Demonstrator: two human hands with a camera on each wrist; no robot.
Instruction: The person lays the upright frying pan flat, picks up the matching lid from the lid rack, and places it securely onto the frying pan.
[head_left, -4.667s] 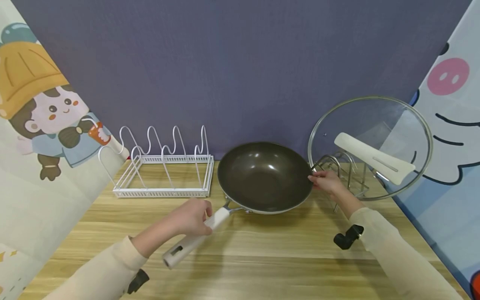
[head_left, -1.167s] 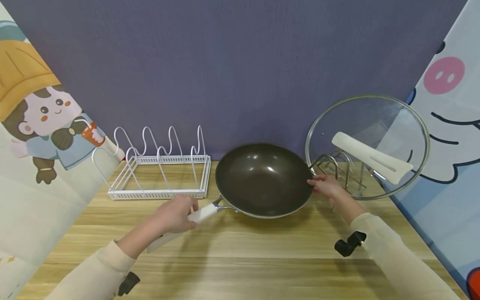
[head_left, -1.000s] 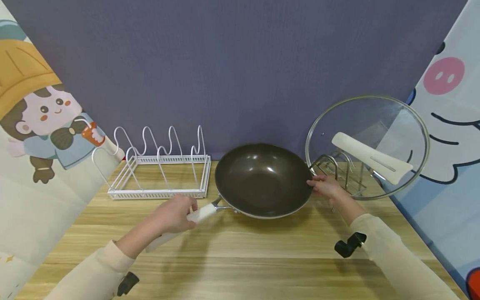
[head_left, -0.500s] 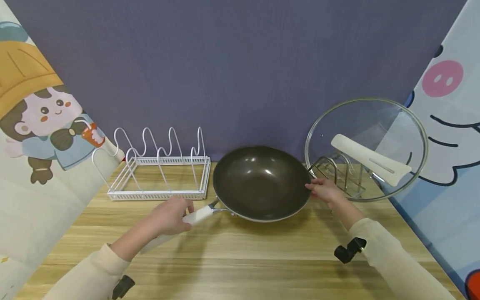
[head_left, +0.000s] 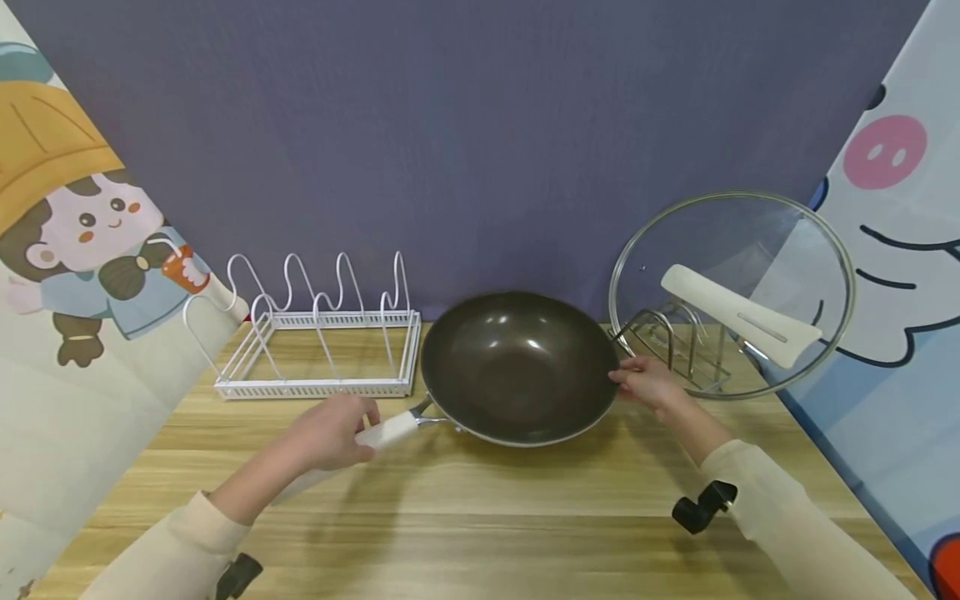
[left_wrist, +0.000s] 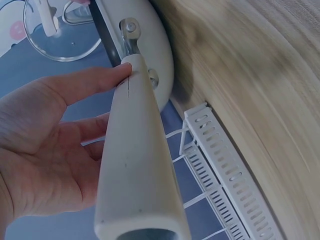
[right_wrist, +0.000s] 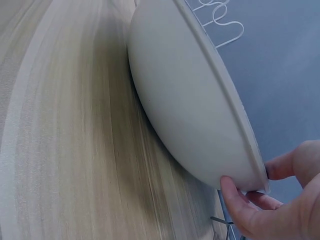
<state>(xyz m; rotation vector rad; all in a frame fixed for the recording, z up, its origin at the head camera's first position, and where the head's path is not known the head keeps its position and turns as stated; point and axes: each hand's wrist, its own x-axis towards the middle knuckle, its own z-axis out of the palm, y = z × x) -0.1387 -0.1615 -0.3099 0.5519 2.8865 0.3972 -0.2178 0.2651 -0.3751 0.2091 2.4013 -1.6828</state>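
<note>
A wok [head_left: 521, 371], dark inside and cream outside, sits mid-table with its handle [head_left: 390, 431] angled to the front left. My left hand [head_left: 333, 429] holds that pale handle. In the left wrist view my left thumb [left_wrist: 95, 82] lies along the handle near its metal bracket, the other fingers behind it. At the opposite side, my right hand [head_left: 648, 383] pinches the wok's rim. The right wrist view shows the wok's pale outer wall [right_wrist: 185, 90] close to the wooden surface, with my fingers [right_wrist: 237, 202] on both sides of the rim.
A white wire rack [head_left: 315, 389] stands left of the wok. On the right, a metal rack [head_left: 675, 354] holds a large glass lid [head_left: 712, 233] upright, with a cream handle [head_left: 738, 312]. A dark wall [head_left: 480, 150] closes off the wooden table's [head_left: 540, 525] back.
The wok has turned so its handle swings leftward, and its body has shifted slightly left and nearer. My left hand has moved left with the handle; my right hand stays on the rim.
</note>
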